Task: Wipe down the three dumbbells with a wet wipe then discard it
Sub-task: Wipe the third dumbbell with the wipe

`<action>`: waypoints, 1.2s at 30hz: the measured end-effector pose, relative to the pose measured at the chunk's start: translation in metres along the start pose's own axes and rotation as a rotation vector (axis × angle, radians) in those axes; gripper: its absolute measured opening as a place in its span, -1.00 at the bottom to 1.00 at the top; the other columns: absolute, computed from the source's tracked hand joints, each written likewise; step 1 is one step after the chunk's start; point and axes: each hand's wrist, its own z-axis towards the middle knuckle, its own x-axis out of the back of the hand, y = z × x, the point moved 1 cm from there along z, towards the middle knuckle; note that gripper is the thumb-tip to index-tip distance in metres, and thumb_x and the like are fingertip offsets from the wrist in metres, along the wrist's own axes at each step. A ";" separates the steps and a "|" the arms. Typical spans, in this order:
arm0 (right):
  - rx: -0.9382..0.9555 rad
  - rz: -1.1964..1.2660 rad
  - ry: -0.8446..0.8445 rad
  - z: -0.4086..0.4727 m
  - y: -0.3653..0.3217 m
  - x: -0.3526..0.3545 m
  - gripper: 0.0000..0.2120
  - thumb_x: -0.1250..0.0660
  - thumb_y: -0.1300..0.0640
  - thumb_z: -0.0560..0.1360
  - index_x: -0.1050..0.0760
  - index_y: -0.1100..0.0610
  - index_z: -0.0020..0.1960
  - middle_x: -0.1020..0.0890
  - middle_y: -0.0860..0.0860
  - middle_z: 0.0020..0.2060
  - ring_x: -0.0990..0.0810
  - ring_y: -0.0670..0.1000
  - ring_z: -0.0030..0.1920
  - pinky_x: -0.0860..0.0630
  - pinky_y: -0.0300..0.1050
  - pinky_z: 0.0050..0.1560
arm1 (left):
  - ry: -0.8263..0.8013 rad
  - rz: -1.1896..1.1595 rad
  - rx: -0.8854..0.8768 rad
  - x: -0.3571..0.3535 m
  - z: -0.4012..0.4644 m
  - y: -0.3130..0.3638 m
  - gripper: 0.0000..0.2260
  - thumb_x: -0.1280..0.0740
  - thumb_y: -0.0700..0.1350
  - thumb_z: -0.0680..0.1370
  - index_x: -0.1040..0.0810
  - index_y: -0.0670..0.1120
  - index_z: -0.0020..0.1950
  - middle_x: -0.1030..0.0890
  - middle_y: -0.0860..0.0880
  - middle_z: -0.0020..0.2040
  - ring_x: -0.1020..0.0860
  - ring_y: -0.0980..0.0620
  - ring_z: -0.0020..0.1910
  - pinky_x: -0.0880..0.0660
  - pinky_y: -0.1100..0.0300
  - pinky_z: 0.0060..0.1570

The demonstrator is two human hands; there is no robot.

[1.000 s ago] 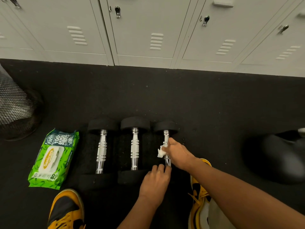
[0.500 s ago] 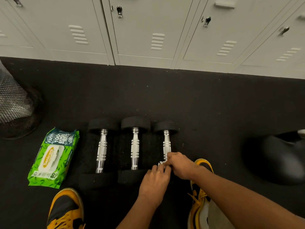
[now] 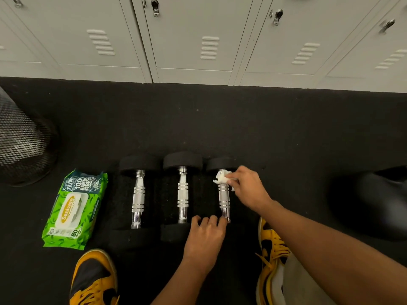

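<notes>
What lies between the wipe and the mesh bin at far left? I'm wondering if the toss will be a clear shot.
The wet wipe is in the right hand on the right dumbbell. Toward the mesh bin lie the middle dumbbell and left dumbbell, all low on the floor. Nothing tall stands between.

A row of grey metal lockers [image 3: 193, 40] stands along the black rubber floor [image 3: 220, 119]. A black wire-mesh bin [image 3: 22, 146] is at the left. Two yellow-and-black sneakers [image 3: 94, 278] show below.
</notes>
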 end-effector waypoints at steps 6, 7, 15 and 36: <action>0.131 -0.397 -0.132 0.018 -0.016 0.007 -0.66 -0.27 0.17 0.60 -0.47 0.04 0.37 -0.42 0.02 0.07 -0.54 0.05 -0.05 -0.48 -0.09 -0.13 | 0.008 0.025 -0.003 -0.004 0.001 -0.002 -0.44 -0.52 -0.17 0.36 -0.43 -0.05 0.32 -0.59 -0.07 0.03 -0.59 -0.08 -0.01 -0.42 -0.14 0.22; 0.151 -0.442 -0.148 0.017 -0.017 0.008 -0.65 -0.27 0.18 0.60 -0.45 0.05 0.38 -0.42 0.03 0.08 -0.54 0.05 -0.05 -0.48 -0.09 -0.14 | 0.012 0.025 -0.011 -0.005 0.001 -0.002 -0.45 -0.53 -0.16 0.35 -0.44 -0.04 0.30 -0.60 -0.07 0.01 -0.60 -0.07 -0.03 -0.44 -0.14 0.19; 0.129 -0.492 -0.213 0.008 -0.019 -0.009 -0.53 -0.30 0.28 0.55 -0.37 0.10 0.44 -0.38 0.09 0.25 -0.51 0.10 0.14 -0.49 -0.07 -0.02 | 0.028 0.045 -0.032 -0.002 0.005 0.008 -0.49 -0.47 -0.12 0.44 -0.42 -0.04 0.36 -0.58 -0.11 0.11 -0.56 -0.13 0.09 -0.40 -0.18 0.25; 0.213 -0.331 -0.491 -0.021 0.018 -0.022 -0.73 -0.26 0.05 0.61 -0.56 0.09 0.26 -0.36 -0.07 0.00 -0.38 -0.11 -0.07 -0.32 -0.21 -0.08 | -0.012 0.099 -0.084 0.005 0.016 0.038 -0.56 -0.34 -0.15 0.54 -0.34 -0.11 0.41 -0.42 -0.19 0.34 -0.36 -0.23 0.33 -0.24 -0.21 0.35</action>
